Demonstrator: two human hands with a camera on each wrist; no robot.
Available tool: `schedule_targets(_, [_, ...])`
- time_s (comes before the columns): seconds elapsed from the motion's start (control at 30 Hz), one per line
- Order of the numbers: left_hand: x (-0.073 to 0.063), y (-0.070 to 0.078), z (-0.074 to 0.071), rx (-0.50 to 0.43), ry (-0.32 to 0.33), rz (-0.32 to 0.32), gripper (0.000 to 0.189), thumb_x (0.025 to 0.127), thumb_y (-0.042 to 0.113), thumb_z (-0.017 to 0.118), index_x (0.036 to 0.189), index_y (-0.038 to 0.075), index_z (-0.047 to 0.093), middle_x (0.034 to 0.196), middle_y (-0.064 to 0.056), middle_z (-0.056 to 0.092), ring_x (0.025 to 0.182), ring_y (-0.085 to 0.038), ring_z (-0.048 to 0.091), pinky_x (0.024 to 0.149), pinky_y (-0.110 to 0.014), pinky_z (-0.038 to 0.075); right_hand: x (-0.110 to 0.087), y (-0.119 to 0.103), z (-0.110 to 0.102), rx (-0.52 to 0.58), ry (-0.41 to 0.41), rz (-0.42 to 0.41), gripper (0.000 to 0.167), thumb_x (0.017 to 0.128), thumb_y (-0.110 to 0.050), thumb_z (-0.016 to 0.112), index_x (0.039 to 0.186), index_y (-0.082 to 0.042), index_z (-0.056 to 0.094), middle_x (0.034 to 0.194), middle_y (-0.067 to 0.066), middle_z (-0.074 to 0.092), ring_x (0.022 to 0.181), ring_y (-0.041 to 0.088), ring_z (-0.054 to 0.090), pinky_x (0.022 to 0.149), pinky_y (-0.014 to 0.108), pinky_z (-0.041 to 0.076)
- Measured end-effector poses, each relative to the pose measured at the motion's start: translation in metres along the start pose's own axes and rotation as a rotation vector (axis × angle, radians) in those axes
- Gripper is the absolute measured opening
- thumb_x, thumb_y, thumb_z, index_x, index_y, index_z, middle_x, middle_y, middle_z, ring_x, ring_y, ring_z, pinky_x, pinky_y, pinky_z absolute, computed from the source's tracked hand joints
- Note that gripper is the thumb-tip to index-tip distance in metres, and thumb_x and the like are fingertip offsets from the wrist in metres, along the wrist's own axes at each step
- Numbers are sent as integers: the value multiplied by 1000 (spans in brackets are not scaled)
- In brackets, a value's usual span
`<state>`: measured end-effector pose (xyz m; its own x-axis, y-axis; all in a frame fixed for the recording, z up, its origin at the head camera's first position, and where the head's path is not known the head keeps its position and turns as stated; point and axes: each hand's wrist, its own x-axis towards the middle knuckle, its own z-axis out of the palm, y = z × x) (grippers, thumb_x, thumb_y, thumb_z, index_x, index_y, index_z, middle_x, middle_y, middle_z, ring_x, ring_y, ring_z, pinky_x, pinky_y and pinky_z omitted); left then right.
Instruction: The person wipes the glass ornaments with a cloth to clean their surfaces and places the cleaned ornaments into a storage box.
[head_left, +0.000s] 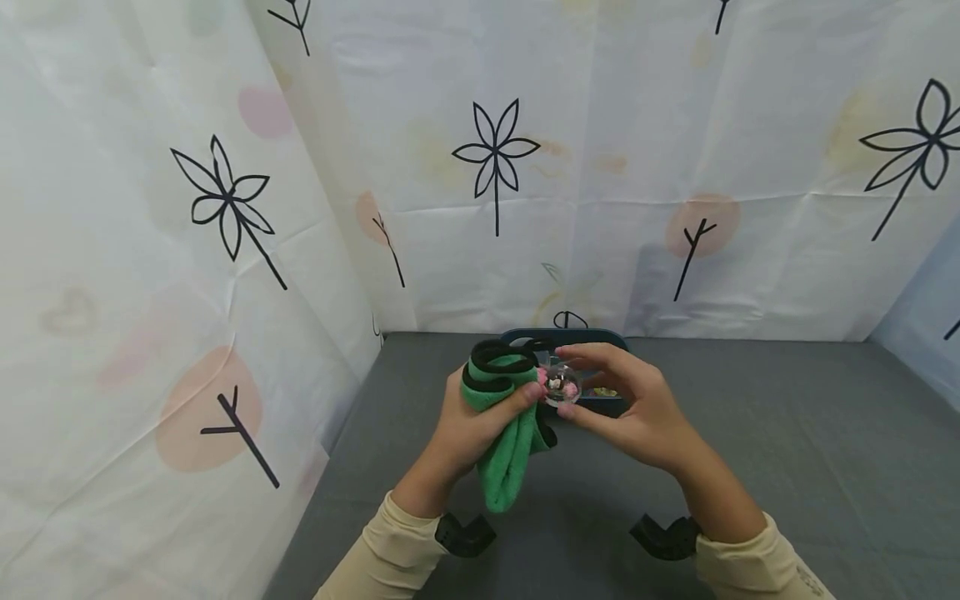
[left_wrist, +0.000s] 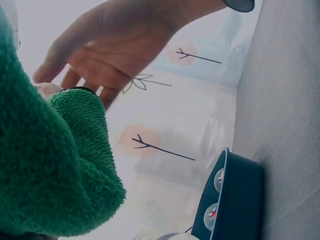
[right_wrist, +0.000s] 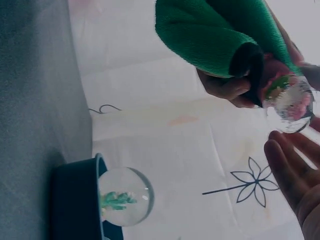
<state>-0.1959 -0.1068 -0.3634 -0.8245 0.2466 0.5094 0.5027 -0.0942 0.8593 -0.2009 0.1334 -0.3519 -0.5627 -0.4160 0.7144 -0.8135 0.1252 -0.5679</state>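
Note:
A green fluffy cloth [head_left: 508, 467] with dark edging hangs bunched in my left hand [head_left: 457, 425]. The same hand holds the pink base of a small snow globe [head_left: 562, 385], its thumb pressed over cloth and base. My right hand [head_left: 633, 408] holds the clear ball between thumb and fingertips from the right. In the right wrist view, pink and green shapes show inside the ball [right_wrist: 292, 105]. The cloth [left_wrist: 90, 135] fills much of the left wrist view and hides most of the globe there.
Behind the hands, a dark blue tray [head_left: 611, 335] stands on the grey table [head_left: 750, 467] near the patterned backdrop. It contains several clear balls, including a larger globe [right_wrist: 127, 195] with a green shape inside and a ball [left_wrist: 211, 216] with red inside.

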Motion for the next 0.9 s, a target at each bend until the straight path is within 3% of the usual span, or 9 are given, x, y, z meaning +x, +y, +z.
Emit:
schedule_targets(0.1, [0,1,0,-16,17,-23,26,97,12,79,122,11,69,101,-7,74,82,-16,75,75,-37,67,1,-1,0,19,2,-81,73,72,20,87,138,2,63,140,24,63,132,13,64,96,24,61])
schedule_targets(0.3, [0,0,0,-21,23,-30,26,97,12,78,121,7,70,101,-6,74,81,-14,74,75,-34,66,3,-1,1,-17,0,-150,68,72,24,85,132,0,67,133,21,68,126,13,67,94,24,62])
schedule_targets(0.43, [0,-1,0,-25,0,-23,23,98,11,78,119,6,70,96,-5,73,77,-13,73,72,-33,65,2,0,1,-63,-15,-110,66,75,21,85,135,1,67,130,17,71,116,9,70,88,25,64])
schedule_targets(0.73, [0,-3,0,23,-22,-7,21,97,12,78,117,10,71,94,-6,73,75,-14,73,71,-36,66,-2,1,0,-152,-42,85,40,97,3,73,137,-2,67,114,7,78,93,8,76,79,22,62])
schedule_targets(0.9, [0,-2,1,7,13,-5,23,98,10,77,120,7,70,97,-7,73,77,-14,73,73,-35,66,-1,1,-1,-113,-7,60,52,89,6,81,138,-6,66,126,9,74,110,7,72,84,27,64])
